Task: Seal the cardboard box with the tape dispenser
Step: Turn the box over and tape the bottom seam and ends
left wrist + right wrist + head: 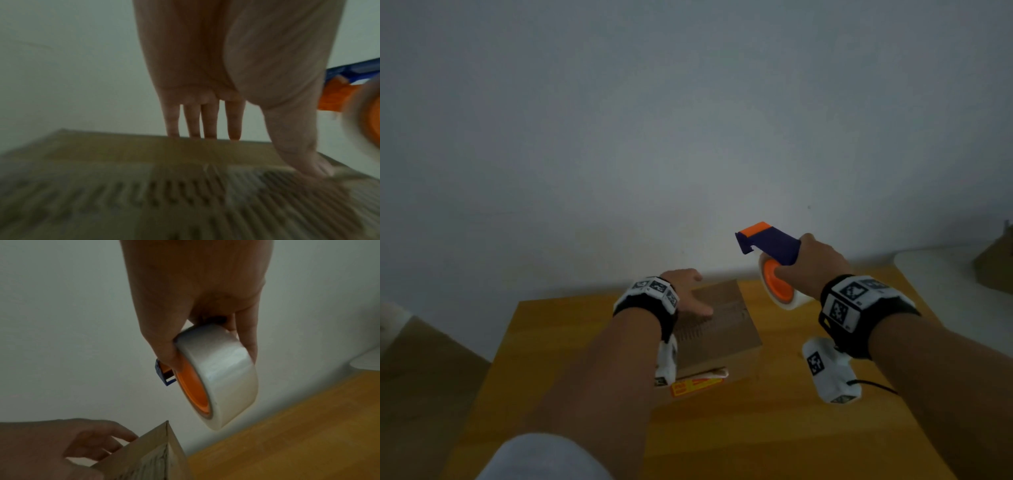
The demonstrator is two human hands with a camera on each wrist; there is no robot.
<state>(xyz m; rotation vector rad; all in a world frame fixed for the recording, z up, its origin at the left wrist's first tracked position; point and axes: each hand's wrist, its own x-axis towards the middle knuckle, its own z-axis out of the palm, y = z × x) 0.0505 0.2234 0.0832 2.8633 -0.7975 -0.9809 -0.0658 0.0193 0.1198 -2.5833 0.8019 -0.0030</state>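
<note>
A closed brown cardboard box [719, 325] sits on the wooden table [774, 428]. My left hand [688, 291] lies flat on the box's top with straight fingers [209, 120] reaching its far edge and the thumb on the lid [144, 194]. My right hand [811, 263] grips a tape dispenser [770, 246], blue with an orange tip, held in the air to the right of the box and above it. Its clear tape roll [222, 374] on an orange hub hangs below my fingers [246, 340]. The box corner [164, 443] shows under the roll, to its left.
A red and yellow label [697, 387] lies at the box's near side. A white wall rises behind the table. A white round surface [945, 270] and another cardboard piece [996, 267] stand at the far right. A brown box [421, 377] sits low at the left.
</note>
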